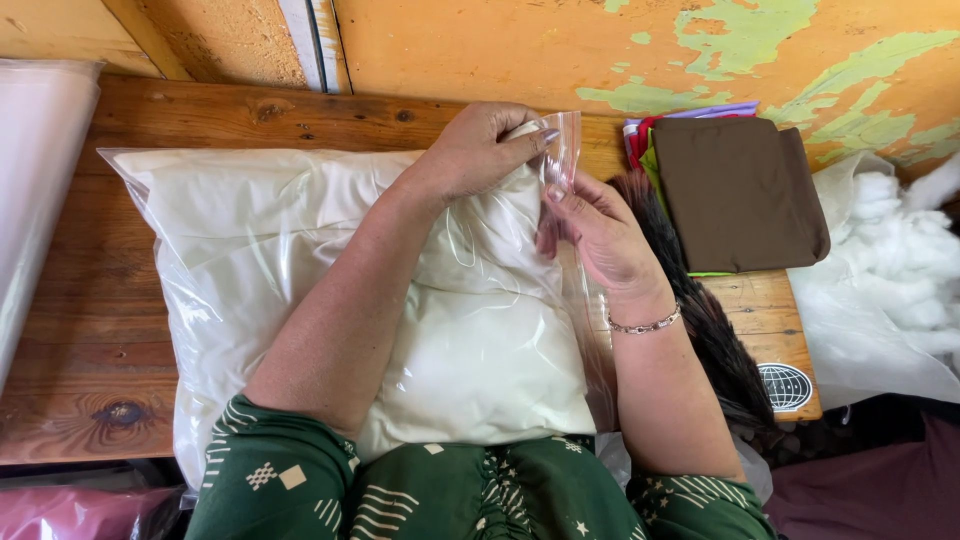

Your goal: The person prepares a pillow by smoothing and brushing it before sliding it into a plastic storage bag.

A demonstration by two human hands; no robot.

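Hands pinch the plastic bag's [300, 260] open edge: left hand [480, 150] gripping pillow [480, 350] corner, right hand [595, 235] holding film; a hard tug might tear it.

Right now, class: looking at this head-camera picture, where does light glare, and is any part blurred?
Head view: daylight glints off the clear plastic bag around the white pillow, most beside the left hand and right hand; soft shadow under the forearms; the wooden table and brown cloth stay sharp.
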